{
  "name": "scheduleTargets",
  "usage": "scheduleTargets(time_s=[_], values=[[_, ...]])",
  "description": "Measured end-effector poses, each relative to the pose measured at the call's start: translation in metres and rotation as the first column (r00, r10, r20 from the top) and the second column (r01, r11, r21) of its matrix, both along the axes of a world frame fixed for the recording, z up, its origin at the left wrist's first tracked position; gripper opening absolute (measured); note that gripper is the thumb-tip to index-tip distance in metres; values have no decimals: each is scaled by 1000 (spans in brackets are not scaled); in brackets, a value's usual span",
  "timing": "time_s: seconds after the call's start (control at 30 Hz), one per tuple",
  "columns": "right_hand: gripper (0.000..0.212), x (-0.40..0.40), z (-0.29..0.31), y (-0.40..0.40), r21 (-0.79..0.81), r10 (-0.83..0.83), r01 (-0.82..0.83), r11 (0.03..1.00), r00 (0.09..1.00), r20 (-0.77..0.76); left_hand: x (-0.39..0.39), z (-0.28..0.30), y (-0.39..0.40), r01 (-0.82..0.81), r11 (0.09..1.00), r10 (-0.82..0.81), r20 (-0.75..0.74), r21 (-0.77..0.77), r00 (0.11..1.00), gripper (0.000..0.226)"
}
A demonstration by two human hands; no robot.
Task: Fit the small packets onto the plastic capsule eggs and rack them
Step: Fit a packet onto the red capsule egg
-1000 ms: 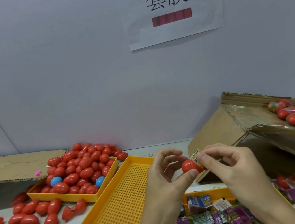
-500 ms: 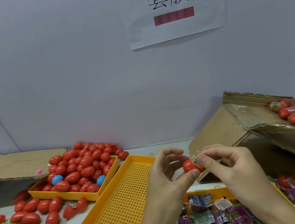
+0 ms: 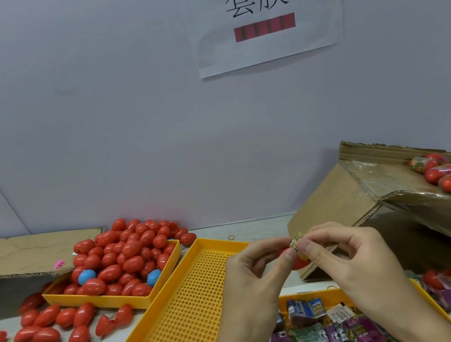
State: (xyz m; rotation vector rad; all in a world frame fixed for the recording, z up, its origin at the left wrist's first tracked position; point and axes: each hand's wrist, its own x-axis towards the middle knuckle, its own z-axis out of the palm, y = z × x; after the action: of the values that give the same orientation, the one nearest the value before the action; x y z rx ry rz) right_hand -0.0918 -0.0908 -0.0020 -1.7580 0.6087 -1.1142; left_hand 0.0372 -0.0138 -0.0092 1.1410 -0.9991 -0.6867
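Egg (image 3: 299,262) red, mostly hidden | packet (image 3: 297,243) yellowish, crumpled | L grip (image 3: 256,268) + R grip (image 3: 346,252) pinching both

Paper sign (image 3: 266,14) w/ printed characters and red bar fixed to grey wall (image 3: 95,116). Flat cardboard sheet (image 3: 24,254) at left, small pink item (image 3: 59,263) on its edge. Rubber band (image 3: 231,237) on table.

Two bare hands, left hand (image 3: 251,280), right hand (image 3: 346,258), no sleeves, short nails
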Motion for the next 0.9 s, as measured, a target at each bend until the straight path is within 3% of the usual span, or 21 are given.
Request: scheduleTargets(time_s=[0.43,0.6,0.9], values=[[26,1,-2,4,-102,-60,58,993,998,-14,-2,0,0,-28,1000,26,-125,-14,992,20],[13,2,-4,2,-99,-103,105,990,994,23,-1,-1,-1,-72,997,63,-187,-39,980,22],[23,2,-4,2,-97,-149,149,984,989,12,0,-1,-3,-115,990,84,-321,-79,943,20]])
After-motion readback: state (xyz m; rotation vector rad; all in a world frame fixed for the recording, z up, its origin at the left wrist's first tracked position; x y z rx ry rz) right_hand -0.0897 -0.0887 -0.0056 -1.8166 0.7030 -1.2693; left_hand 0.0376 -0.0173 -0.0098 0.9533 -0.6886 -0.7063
